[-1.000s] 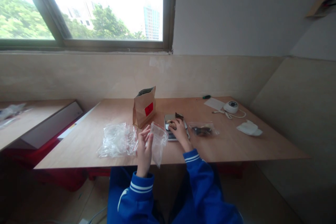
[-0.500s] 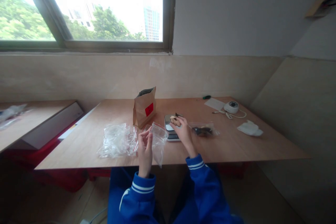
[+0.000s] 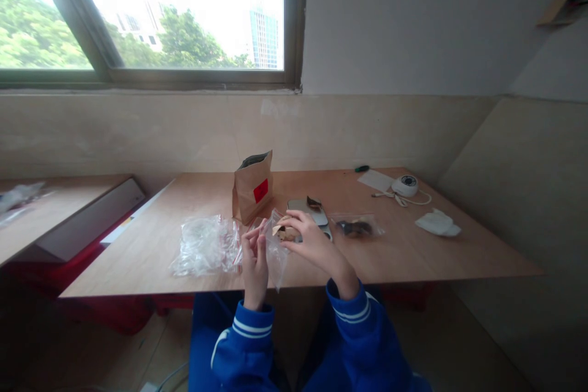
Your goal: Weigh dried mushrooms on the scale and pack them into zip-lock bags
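Note:
My left hand pinches the edge of a clear zip bag, which hangs at the front of the table. Between the thumb and fingers of my right hand are light brown dried pieces, held at the bag's mouth; their exact kind is unclear. Behind that hand stands a flat kitchen scale, partly covered by it. One dark dried piece lies on the scale's plate. To the right of the scale, a filled clear bag with dark contents rests on the table.
A brown paper pouch with a red label stands open behind my left hand. Several empty clear bags lie in a heap at left. Farther right are a white dome camera with its cable, a white crumpled sheet and a green-handled screwdriver.
My right hand has moved left from above the scale to the bag's mouth, carrying the light brown pieces. The dark piece on the scale is now uncovered. My left hand stays in place.

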Available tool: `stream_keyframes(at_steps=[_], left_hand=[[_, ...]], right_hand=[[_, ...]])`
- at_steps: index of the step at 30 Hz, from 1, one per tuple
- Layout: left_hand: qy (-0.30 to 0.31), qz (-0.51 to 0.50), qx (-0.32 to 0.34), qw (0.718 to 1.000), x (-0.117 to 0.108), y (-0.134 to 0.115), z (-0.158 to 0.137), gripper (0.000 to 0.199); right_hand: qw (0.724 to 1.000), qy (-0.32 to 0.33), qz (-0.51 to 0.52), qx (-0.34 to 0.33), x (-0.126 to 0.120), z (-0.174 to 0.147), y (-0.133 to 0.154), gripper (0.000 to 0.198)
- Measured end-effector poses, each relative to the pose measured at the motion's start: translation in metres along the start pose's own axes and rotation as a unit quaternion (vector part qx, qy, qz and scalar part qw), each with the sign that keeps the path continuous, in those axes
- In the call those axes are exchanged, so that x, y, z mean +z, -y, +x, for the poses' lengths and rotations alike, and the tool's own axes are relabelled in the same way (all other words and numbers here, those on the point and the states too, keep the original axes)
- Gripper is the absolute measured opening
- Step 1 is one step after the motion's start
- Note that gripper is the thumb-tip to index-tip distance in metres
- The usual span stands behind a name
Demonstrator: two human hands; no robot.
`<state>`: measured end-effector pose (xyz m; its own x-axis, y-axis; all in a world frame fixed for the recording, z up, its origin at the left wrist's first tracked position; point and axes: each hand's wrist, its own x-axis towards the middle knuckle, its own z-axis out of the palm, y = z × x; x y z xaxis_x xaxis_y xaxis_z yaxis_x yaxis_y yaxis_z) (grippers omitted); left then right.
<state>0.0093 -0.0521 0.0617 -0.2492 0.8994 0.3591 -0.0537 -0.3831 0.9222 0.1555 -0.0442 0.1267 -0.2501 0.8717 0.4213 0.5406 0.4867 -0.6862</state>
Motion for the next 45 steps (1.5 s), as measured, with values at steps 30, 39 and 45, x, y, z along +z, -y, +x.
stream_keyframes(at_steps=[30,39,45], left_hand=[[-0.034,-0.217,-0.136,0.966,-0.01,-0.011,0.005,0.035],[-0.075,-0.222,-0.168,0.958,-0.011,-0.01,0.006,0.034],[-0.08,-0.238,-0.156,0.956,-0.016,-0.01,0.008,0.034]], right_hand=[[0.943,-0.163,-0.22,0.187,0.017,0.026,-0.134,0.026],[0.975,-0.158,0.149,0.043,0.012,0.026,-0.033,0.025],[0.989,-0.087,0.116,-0.034,0.013,0.017,0.002,0.025]])
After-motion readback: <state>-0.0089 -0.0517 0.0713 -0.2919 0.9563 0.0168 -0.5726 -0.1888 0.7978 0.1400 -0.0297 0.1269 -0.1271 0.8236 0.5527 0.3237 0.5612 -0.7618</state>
